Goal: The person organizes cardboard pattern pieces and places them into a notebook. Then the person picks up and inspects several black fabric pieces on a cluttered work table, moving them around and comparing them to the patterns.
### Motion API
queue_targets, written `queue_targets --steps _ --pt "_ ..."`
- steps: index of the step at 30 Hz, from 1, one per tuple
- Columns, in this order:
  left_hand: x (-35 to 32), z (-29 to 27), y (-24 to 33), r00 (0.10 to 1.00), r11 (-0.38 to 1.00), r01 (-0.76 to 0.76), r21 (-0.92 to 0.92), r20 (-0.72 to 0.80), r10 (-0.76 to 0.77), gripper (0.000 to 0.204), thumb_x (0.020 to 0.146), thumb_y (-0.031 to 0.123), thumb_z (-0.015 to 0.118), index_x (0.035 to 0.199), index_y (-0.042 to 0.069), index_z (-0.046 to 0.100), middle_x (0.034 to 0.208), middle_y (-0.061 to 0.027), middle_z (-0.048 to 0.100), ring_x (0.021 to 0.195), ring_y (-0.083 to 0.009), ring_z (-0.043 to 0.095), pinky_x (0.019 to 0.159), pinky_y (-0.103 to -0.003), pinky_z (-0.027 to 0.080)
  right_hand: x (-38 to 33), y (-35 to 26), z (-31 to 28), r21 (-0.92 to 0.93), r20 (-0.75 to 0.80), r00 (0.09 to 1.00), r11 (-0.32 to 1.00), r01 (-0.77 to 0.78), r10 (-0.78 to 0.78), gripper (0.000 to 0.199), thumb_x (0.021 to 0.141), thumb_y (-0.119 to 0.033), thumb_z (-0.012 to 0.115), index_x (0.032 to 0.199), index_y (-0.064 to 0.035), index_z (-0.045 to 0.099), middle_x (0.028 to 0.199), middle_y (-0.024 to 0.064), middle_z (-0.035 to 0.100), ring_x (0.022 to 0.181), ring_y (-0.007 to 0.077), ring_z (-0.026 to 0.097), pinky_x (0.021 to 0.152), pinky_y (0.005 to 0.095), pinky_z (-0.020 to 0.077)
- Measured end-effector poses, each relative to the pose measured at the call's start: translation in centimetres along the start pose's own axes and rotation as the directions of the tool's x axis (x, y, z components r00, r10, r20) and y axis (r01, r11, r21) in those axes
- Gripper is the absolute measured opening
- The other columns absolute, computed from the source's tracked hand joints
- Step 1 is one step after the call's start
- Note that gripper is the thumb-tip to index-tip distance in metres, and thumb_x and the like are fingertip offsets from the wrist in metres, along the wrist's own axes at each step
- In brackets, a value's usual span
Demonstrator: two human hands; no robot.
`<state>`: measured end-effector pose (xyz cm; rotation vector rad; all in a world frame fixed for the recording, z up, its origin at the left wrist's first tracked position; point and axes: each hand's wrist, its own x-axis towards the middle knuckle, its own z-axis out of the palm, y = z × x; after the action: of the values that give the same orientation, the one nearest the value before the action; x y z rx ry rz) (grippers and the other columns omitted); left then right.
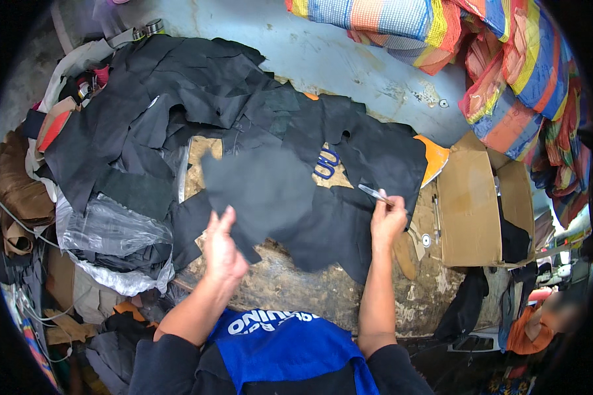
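My right hand [389,220] is closed around a slim pen [374,192] over the right part of the dark sheets. My left hand [223,249] has its fingers stretched out at the lower left edge of a dark grey leather-like piece [263,191]. Motion blurs that piece, and I see no firm grip on it. Under and around it lie more black leather-like sheets [336,227]. A pair of blue loops, like scissor handles [326,163], shows in a gap between the sheets.
A worn wooden table [277,283] lies beneath. At right stands an open cardboard box [468,210]. Black sheets [178,85] heap up at the far left, above a clear plastic bag [112,227]. Striped woven sacks [514,72] crowd the far right; a person in orange [532,332] is at lower right.
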<state>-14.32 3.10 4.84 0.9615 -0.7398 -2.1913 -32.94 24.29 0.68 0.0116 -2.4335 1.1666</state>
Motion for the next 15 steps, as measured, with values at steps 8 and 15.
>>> queue_targets --steps 8,15 --pt "7.1 -3.7 -7.6 0.992 0.997 -0.055 -0.051 0.112 0.061 0.033 0.094 0.004 0.040 0.126 -0.001 0.041 0.121 -0.0126 0.052 0.106 -0.0222 0.054 0.094 -0.034 0.043 5.9 6.1 -0.1 -0.329 -0.162 0.980 0.929 -0.167 0.119 0.049 0.072 -0.033 0.073 0.107 -0.0017 0.059 0.094 0.0229 0.063 0.088 0.0392 0.059 0.080 0.0436 0.0453" --pt "12.7 -0.9 -4.6 0.981 0.979 -0.149 -0.141 0.105 0.164 0.044 0.092 0.006 0.045 0.133 -0.004 0.031 0.127 -0.0183 0.046 0.117 -0.0274 0.046 0.101 -0.037 0.035 9.2 6.6 -1.2 0.372 0.239 0.823 0.734 -0.568 0.515 0.053 0.071 -0.012 0.071 0.115 0.0091 0.050 0.103 0.0185 0.060 0.089 0.0265 0.060 0.079 0.0347 0.0479"
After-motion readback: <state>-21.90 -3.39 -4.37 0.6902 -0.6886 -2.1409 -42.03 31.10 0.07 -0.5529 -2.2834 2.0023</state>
